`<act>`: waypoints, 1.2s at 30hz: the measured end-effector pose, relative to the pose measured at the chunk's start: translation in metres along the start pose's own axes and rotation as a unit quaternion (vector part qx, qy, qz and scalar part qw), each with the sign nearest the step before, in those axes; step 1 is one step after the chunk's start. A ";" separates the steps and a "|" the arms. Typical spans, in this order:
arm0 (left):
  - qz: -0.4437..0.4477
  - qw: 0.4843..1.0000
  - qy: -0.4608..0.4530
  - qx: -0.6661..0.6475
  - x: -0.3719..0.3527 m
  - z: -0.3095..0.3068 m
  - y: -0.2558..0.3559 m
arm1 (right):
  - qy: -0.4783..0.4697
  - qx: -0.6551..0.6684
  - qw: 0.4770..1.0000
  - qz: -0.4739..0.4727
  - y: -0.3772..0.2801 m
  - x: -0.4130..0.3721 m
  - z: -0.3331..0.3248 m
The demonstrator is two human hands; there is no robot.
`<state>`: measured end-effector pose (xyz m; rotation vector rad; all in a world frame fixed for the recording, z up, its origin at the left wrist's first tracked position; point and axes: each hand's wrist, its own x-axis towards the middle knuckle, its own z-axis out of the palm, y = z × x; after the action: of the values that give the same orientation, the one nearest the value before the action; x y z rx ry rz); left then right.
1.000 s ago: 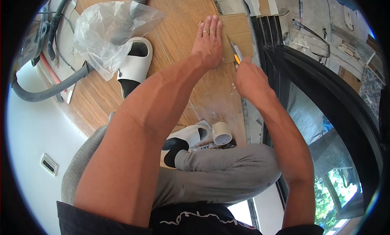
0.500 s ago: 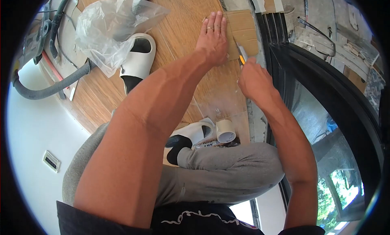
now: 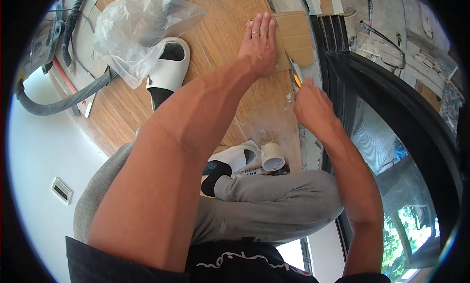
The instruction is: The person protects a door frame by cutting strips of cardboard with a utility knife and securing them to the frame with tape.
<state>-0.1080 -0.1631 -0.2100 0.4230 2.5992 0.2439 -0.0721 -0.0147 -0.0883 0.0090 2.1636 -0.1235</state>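
On the brown wood-look floor point(image 3: 215, 33), beside the black metal door track point(image 3: 333, 36), the flat tan cardboard piece point(image 3: 297, 38) lies partly under the left hand point(image 3: 259, 50), palm down with fingers nearly together, seemingly to pin it. The right hand point(image 3: 313, 106) grips the orange-and-silver utility knife point(image 3: 297, 81), apparently to steer its blade; compared with the earlier frames, the blade sits closer to the cardboard's near edge.

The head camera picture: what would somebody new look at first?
Probably the left hand, spread flat on the cardboard near the top, and the right hand gripping a cutter at the cardboard's lower edge. Next, maybe, the big crinkly plastic bag at upper left, against a white shoe.
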 end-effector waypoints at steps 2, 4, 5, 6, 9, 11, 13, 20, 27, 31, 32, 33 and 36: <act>0.004 1.000 -0.008 -0.002 -0.003 0.003 -0.004 | 0.000 0.004 1.000 -0.001 -0.002 0.001 0.002; 0.004 1.000 0.002 -0.010 -0.003 0.002 -0.002 | -0.001 0.000 1.000 0.008 0.001 -0.001 0.003; 0.009 1.000 0.003 -0.012 -0.004 0.003 -0.001 | -0.005 -0.007 1.000 -0.002 0.000 0.002 0.003; 0.005 1.000 0.000 -0.018 -0.005 0.003 -0.001 | -0.006 -0.014 1.000 -0.013 0.001 0.002 0.002; 0.005 1.000 0.001 -0.017 0.000 0.000 -0.002 | -0.013 -0.007 1.000 -0.001 0.005 -0.008 0.005; 0.004 1.000 -0.008 -0.014 -0.002 0.004 -0.003 | -0.008 -0.003 1.000 0.001 0.005 -0.008 0.006; 0.004 1.000 -0.001 -0.024 -0.002 0.004 -0.002 | -0.004 0.000 1.000 0.007 0.005 -0.008 0.011; 0.003 1.000 -0.003 -0.018 -0.001 0.005 -0.004 | 0.007 0.018 1.000 0.000 0.011 -0.017 0.012; 0.004 1.000 -0.013 -0.013 -0.002 0.000 0.002 | 0.010 0.006 1.000 0.002 0.015 -0.016 0.018; 0.000 1.000 -0.019 -0.010 -0.001 0.001 0.000 | -0.004 0.009 1.000 0.016 0.015 -0.019 0.019; 0.002 1.000 -0.021 -0.011 -0.001 0.001 -0.001 | 0.006 0.011 1.000 0.004 0.015 -0.013 0.022; 0.004 1.000 -0.015 -0.010 -0.002 0.001 -0.002 | 0.015 0.013 1.000 -0.005 0.016 -0.013 0.024; 0.011 1.000 0.000 -0.011 -0.002 0.003 0.003 | 0.003 -0.001 1.000 0.002 0.016 -0.016 0.021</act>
<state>-0.1045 -0.1607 -0.2112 0.4448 2.5902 0.2804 -0.0450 0.0000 -0.0882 0.0123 2.1694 -0.1192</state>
